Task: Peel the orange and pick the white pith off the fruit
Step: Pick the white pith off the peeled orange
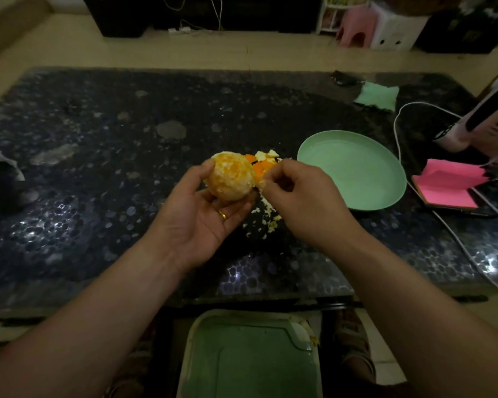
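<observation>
While the orange (pixel 231 176) is held in the left hand (pixel 204 216), pith (pixel 260 183) on its right side is pinched by the right hand (pixel 302 202).

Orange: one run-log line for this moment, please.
left hand: holds orange | right hand: pinches pith at orange | peel scraps: on table

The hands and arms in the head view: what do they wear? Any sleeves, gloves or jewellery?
The left hand and the right hand are bare, without gloves. Both forearms show no sleeves, watch or bracelet. A thin gold ring sits on one finger of the left hand.
</observation>
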`<state>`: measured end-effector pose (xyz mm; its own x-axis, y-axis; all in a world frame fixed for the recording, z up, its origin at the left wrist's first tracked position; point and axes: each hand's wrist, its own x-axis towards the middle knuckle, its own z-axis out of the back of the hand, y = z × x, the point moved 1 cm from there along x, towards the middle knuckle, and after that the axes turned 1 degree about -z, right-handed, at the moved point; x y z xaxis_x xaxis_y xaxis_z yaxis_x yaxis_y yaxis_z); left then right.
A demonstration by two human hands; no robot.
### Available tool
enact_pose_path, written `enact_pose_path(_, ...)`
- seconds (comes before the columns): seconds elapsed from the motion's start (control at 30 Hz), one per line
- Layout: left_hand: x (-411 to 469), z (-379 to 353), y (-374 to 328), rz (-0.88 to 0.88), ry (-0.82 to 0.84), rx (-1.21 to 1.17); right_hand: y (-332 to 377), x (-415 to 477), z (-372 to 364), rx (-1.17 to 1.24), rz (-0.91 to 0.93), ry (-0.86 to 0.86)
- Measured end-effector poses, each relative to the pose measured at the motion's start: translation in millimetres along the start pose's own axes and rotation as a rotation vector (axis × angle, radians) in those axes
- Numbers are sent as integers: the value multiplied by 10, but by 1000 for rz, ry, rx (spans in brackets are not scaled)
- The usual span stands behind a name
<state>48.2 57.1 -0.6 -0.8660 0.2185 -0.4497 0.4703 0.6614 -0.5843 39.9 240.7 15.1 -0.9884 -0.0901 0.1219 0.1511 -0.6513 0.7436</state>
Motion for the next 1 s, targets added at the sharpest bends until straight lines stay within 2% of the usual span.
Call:
enact_pose_path(0.17,8,2,3,-21,24,33,58,-58,-6,52,39,-34)
enact_pose_path(0.37,-15,-41,20,-68,18,97,33,-60,-4,1,43,-41)
enact_pose_path(0.57,-41,-70,58,-55,40,56,53,-62,-67,-51,115,-112)
enact_pose_path(0.67,-50,-63,44,-41,49,77,-17,-31,-61,-104,71,-118)
enact_pose_path(0.73,-43,-49,29,-44,44,116,-111,11,-38,-160,0,-60)
enact_pose_path(0.87,-4,27,-10,-50,-93,203,-190,62,10,-275,-89,94)
enact_pose_path(1.0,38,106,-33,-84,-271,282,-187,91,34,-199,-43,-30)
